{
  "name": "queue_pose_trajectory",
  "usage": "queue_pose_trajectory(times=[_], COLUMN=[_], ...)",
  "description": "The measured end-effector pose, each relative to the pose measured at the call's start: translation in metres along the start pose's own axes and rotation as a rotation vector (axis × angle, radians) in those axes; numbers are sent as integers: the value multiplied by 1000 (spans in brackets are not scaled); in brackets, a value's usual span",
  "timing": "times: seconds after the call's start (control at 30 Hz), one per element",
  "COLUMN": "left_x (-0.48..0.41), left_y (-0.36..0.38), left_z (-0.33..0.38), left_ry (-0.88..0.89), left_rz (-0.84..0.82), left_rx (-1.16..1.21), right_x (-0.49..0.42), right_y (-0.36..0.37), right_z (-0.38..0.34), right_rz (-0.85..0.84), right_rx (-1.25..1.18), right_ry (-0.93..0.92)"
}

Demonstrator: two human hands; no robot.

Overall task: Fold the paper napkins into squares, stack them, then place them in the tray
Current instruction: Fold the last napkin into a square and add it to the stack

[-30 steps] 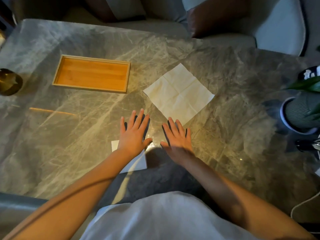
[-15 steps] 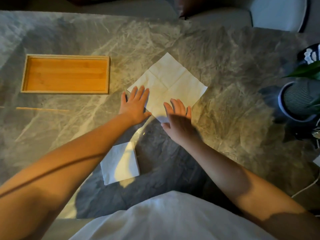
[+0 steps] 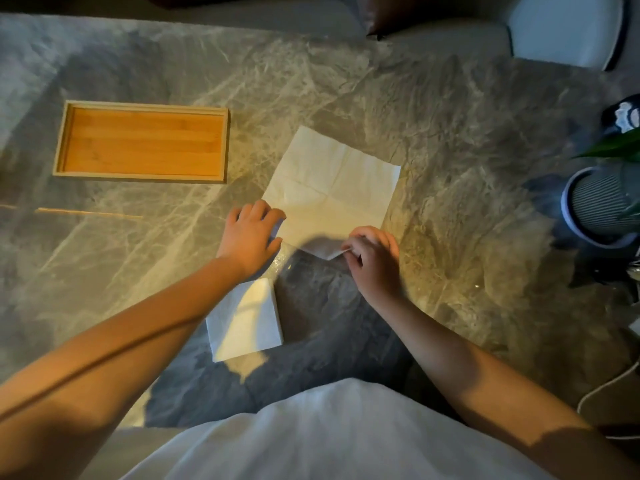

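Plainly the open napkin (image 3: 332, 192) is the thing in hand; it lies flat on the marble table (image 3: 450, 133), turned a little askew, with two crossing creases that mark it into quarters; a folded napkin (image 3: 244, 320) sits nearer the body, partly under the left forearm, and the tray (image 3: 142, 174) stands empty, well apart to the left. The right hand (image 3: 372, 258) has thumb and forefinger pinched together on the near corner, which is lifted just off the table; the other fingers curl loosely beside it. The left hand (image 3: 251, 235) rests at the near left corner with its fingers bent and close together; whether they grip the edge or only press it down I cannot tell, since the hand hides the corner.

By its look the paper is very light, thin and limp; it should bend anywhere and will likely sag if lifted by one point, so two corners of one edge are the sensible hold, carried over together. The polished table probably lets it slide, so one side wants pinning while the other travels; the old creases should guide the fold, and a flat palm run along them would set it. It tears and crumples easily, I judge; a light pinch is enough. Folding is about half done; stacking and the tray are not yet begun.
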State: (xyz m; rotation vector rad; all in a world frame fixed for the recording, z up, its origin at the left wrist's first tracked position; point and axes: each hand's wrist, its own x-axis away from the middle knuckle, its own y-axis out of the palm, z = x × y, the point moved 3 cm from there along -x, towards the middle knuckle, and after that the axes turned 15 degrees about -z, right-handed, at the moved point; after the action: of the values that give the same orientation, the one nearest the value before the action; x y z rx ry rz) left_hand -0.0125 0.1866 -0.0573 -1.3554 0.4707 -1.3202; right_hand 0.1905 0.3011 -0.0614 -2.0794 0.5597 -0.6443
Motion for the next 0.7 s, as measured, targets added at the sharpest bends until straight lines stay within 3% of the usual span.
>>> queue_pose_trajectory(times=[0.23, 0.47, 0.7], left_x=[34, 54, 69], left_y=[17, 34, 24], left_z=[13, 20, 25], left_ry=[79, 163, 143], left_rz=[-85, -211, -48], left_rx=[93, -40, 357], right_x=[28, 60, 82], right_y=[-4, -20, -32], right_z=[13, 12, 22], right_rz=[-11, -106, -86], right_rx=[-241, -404, -413], right_ry=[-64, -106, -116])
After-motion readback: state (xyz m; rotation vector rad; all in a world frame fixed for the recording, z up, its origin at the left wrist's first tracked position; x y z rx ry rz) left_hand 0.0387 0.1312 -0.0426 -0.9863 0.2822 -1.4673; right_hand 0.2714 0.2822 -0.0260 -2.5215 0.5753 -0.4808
